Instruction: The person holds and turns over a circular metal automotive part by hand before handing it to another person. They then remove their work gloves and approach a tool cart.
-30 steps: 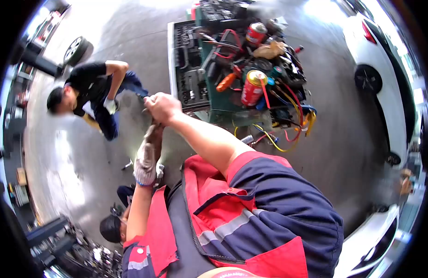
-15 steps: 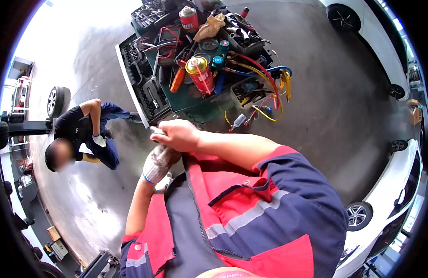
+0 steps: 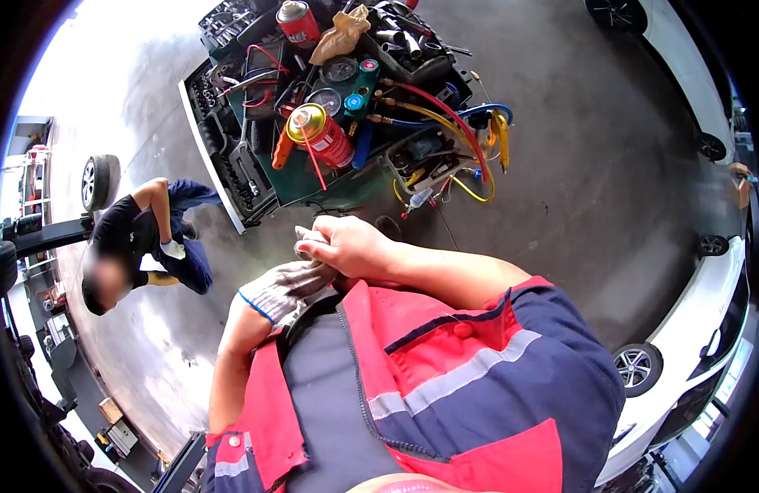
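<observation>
My left hand (image 3: 287, 287) wears a whitish knitted glove with dark smudges and a blue cuff edge. Its fingers run in under my right hand, so their tips are hidden. My bare right hand (image 3: 352, 248) is closed on greyish glove fabric, a bit of which sticks out past its thumb. Both hands touch each other in front of my red and navy jacket (image 3: 470, 386).
Ahead stands a tool cart (image 3: 314, 185) with an open socket drawer (image 3: 240, 177), spray cans (image 3: 328, 141) and coloured hoses (image 3: 445, 107). A co-worker (image 3: 145, 234) crouches at the left near a wheel (image 3: 98, 182). White cars (image 3: 683, 345) are on the right.
The cart has shifted left and up in the view. My hands appear slightly further right, still together, and the left glove's back shows more fully.
</observation>
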Demonstrator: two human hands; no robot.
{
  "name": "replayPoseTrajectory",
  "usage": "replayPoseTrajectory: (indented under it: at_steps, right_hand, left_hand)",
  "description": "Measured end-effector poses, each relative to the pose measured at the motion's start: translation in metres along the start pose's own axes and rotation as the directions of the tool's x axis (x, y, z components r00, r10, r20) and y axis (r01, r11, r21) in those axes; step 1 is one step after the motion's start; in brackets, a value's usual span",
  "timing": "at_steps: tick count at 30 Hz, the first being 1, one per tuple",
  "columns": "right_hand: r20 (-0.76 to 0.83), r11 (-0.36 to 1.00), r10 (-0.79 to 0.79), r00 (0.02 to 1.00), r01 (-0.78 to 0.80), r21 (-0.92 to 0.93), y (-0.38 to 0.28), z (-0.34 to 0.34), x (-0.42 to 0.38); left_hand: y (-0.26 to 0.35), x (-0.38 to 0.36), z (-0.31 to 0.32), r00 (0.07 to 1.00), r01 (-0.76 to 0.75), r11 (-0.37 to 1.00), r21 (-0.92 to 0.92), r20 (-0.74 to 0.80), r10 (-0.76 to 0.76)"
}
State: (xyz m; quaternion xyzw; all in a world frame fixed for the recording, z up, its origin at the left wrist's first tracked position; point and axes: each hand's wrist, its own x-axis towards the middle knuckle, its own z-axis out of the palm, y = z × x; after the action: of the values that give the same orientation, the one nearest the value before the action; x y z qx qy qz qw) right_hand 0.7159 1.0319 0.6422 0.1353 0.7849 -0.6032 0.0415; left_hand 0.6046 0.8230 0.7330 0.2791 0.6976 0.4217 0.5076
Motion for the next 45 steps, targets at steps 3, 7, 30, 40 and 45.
replayPoseTrajectory:
  at_steps: [3,7,30,40,45]
  right_hand:
    - [0.054,0.998,-0.042,0.998,0.045,-0.049,0.000,-0.013,0.005]
    - [0.089,0.998,-0.063,0.994,0.063,-0.003,0.003,-0.014,0.014]
    - [-0.174,0.957,-0.259,0.950,0.276,0.085,0.039,-0.116,-0.023]
    - [-0.410,0.422,-0.845,0.343,-0.044,-0.906,0.030,-0.228,0.113]
    - [-0.341,0.584,-0.402,0.850,-0.049,-0.810,0.062,-0.211,0.127]
  left_hand:
    - [-0.010,0.002,0.003,0.989,0.015,1.000,-0.010,-0.149,-0.017]
    - [0.003,0.019,0.012,0.988,0.049,0.982,0.180,-0.151,-0.022]
    - [-0.008,0.059,0.022,0.975,-0.156,0.982,-0.108,0.140,0.171]
    - [-0.052,0.057,0.007,0.950,0.058,0.997,0.060,-0.309,-0.037]
    - [-0.057,0.042,0.004,0.963,0.108,0.923,0.370,-0.270,-0.005]
